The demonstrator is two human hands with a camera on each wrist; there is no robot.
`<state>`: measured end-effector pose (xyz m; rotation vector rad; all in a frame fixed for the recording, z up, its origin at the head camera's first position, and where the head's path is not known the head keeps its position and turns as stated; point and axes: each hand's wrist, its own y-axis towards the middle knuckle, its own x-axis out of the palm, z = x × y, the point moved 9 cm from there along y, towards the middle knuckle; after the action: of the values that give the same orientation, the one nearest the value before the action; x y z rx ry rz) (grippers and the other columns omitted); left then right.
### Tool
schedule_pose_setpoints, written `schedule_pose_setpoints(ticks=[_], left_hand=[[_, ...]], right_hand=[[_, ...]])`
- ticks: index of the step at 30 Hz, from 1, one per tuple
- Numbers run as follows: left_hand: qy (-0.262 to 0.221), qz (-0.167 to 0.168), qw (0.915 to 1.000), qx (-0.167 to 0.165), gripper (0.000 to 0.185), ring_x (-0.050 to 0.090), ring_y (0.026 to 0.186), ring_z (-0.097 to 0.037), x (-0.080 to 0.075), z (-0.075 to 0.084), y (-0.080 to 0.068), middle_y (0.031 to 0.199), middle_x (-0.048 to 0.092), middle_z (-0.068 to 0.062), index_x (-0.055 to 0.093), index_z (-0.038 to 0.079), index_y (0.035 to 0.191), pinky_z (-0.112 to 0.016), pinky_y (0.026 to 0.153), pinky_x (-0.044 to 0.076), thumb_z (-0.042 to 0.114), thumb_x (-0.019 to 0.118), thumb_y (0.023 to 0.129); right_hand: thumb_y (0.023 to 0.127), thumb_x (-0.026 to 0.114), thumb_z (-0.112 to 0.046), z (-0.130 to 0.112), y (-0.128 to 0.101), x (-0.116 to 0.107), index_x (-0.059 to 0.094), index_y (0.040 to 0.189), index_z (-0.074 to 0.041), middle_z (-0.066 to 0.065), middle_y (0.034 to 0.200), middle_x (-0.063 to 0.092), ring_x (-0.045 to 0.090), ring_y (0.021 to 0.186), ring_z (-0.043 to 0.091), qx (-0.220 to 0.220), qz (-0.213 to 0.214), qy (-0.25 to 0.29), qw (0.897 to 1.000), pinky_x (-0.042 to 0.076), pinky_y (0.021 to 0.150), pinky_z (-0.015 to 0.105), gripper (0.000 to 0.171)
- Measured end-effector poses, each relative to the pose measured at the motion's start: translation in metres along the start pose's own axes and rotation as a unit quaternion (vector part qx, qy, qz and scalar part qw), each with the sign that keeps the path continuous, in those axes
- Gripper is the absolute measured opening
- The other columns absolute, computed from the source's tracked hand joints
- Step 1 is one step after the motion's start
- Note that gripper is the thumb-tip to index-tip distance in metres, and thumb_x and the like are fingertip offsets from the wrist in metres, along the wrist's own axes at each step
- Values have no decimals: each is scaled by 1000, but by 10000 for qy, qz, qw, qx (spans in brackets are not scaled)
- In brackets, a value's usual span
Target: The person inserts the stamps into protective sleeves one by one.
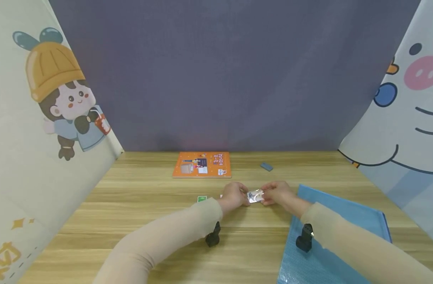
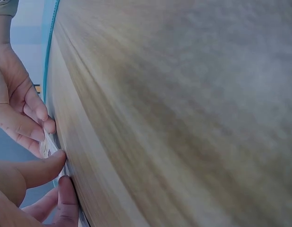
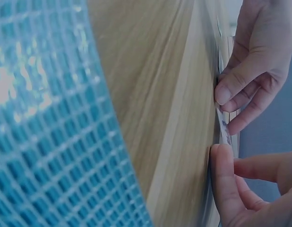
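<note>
A small shiny clear packet (image 1: 255, 196) lies at the middle of the wooden table (image 1: 138, 205), held from both sides. My left hand (image 1: 244, 197) pinches its left end and my right hand (image 1: 267, 196) pinches its right end. In the left wrist view my left hand (image 2: 61, 165) grips the thin packet (image 2: 48, 144) against the table, with the right hand's fingers (image 2: 30, 118) just above. In the right wrist view my right hand (image 3: 221, 161) holds the packet's edge (image 3: 225, 128), and the left hand's fingers (image 3: 240, 80) curl on it from above.
An orange book (image 1: 202, 164) lies flat at the back centre, with a small grey-blue eraser (image 1: 266, 167) to its right. A small green card (image 1: 201, 199) sits left of my left hand. A blue mesh pouch (image 1: 344, 221) lies under my right forearm. Printed curtains stand at both sides.
</note>
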<state>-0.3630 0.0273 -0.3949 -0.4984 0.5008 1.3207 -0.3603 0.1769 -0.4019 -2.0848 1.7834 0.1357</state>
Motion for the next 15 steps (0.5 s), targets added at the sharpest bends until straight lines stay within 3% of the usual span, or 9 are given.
schedule_pose_setpoints(ticks=[9, 15], left_hand=[[191, 8, 9998, 64, 36, 55, 68, -12, 1, 2, 2, 85, 68, -5, 72, 4, 103, -18, 57, 45, 1, 82, 68], [38, 11, 10000, -10, 36, 56, 69, -12, 2, -1, 2, 89, 68, -5, 72, 4, 104, -18, 57, 47, 1, 81, 69]], right_hand=[[86, 62, 7, 7, 2, -4, 53, 123, 14, 17, 83, 67, 64, 61, 14, 321, 136, -322, 9989, 60, 58, 28, 39], [86, 64, 4, 8, 3, -5, 55, 121, 14, 12, 83, 64, 60, 63, 15, 205, 124, -627, 9977, 59, 58, 25, 38]])
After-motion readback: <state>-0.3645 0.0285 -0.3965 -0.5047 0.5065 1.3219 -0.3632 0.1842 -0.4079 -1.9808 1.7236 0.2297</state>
